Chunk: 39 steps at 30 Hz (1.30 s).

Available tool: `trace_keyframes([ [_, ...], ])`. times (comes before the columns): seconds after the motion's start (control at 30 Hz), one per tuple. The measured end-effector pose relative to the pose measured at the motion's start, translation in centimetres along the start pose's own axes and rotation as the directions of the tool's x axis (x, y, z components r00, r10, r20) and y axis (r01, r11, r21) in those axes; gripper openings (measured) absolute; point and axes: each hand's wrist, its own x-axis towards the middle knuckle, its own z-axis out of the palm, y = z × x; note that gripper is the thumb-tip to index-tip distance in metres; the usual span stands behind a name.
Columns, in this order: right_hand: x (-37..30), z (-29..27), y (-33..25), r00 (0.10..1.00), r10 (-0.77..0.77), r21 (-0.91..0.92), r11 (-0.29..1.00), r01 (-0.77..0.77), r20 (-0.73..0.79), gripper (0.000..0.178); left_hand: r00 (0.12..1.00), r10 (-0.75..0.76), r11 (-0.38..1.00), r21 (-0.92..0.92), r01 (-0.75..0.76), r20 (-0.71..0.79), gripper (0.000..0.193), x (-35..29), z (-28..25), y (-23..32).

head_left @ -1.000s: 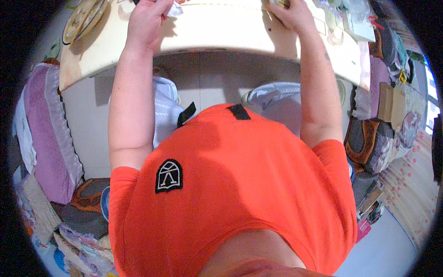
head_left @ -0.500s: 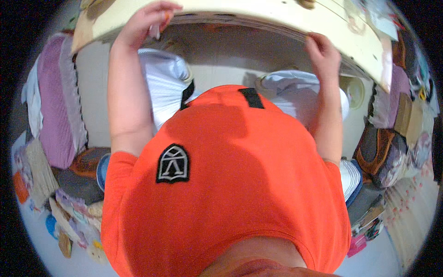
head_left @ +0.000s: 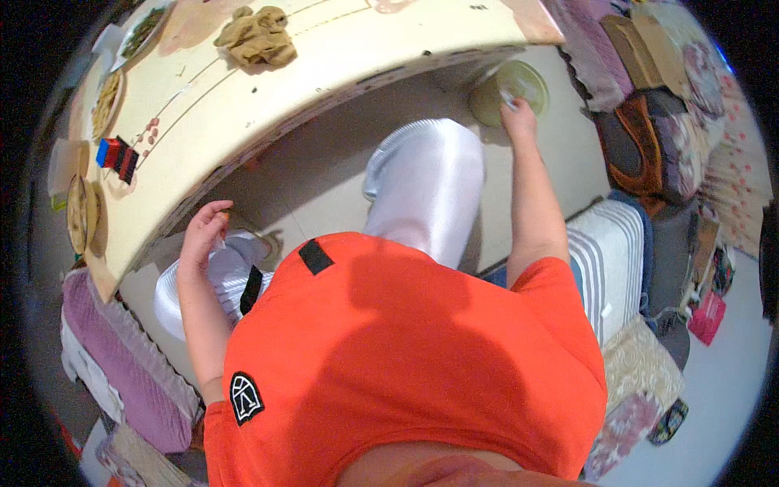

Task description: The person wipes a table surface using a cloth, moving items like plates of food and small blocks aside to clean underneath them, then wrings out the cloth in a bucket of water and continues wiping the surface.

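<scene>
My right hand (head_left: 520, 124) reaches out to a pale green round bin (head_left: 487, 101) on the floor beside the table's right end. Its closed fingers hold a small white scrap (head_left: 509, 99) at the bin's opening; whether it is paper or plastic I cannot tell. My left hand (head_left: 203, 233) is low near the table's front edge, above my left knee. Its fingers are pinched together, with something small and brownish at the tips that I cannot make out.
On the cream table (head_left: 341, 49) lie a crumpled brown cloth (head_left: 256, 37), a small red, blue and black item (head_left: 118, 158), reddish bits (head_left: 151, 134) and several dishes on the left. A striped white cushion (head_left: 604, 268) is to my right, a purple-covered seat (head_left: 130, 357) to my left.
My view has turned to the right. My right hand has left the table edge and moved out to the bin. My left hand has dropped from the table toward my knee.
</scene>
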Motion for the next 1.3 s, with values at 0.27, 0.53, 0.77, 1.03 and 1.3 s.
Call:
trace_keyframes([
  [0.27, 3.9, 6.9, 5.8, 0.82, 0.423, 0.285, 0.791, -0.542, 0.386, 0.058, 0.99, -0.131, 0.99, -0.052, 0.128, -0.053, 0.034, 1.9, 0.9, -1.4],
  [0.53, 1.8, 6.1, 5.0, 0.951, 0.303, 0.012, 0.953, -0.303, -0.053, 0.047, 0.977, -0.207, 0.978, 0.028, 0.209, -0.052, 0.035, 2.9, 2.7, 0.5],
  [0.77, -6.0, -11.6, 3.9, 0.951, 0.163, 0.006, 0.986, -0.167, -0.263, 0.039, 0.993, -0.095, 0.962, 0.263, 0.072, 0.075, 0.032, 3.0, 4.8, 3.3],
  [1.03, -14.1, -29.9, -5.7, 0.814, -0.226, 0.293, 0.854, 0.429, -0.535, 0.02, 0.976, 0.067, 0.983, 0.156, -0.101, 0.207, 0.027, 1.1, 4.8, 6.2],
  [1.3, -18.9, -29.0, -20.5, 0.52, -0.854, 0.354, 0.49, 0.797, 0.011, 0.033, 0.926, 0.367, 0.886, -0.273, -0.376, -0.083, 0.028, -4.9, 3.1, 7.7],
])
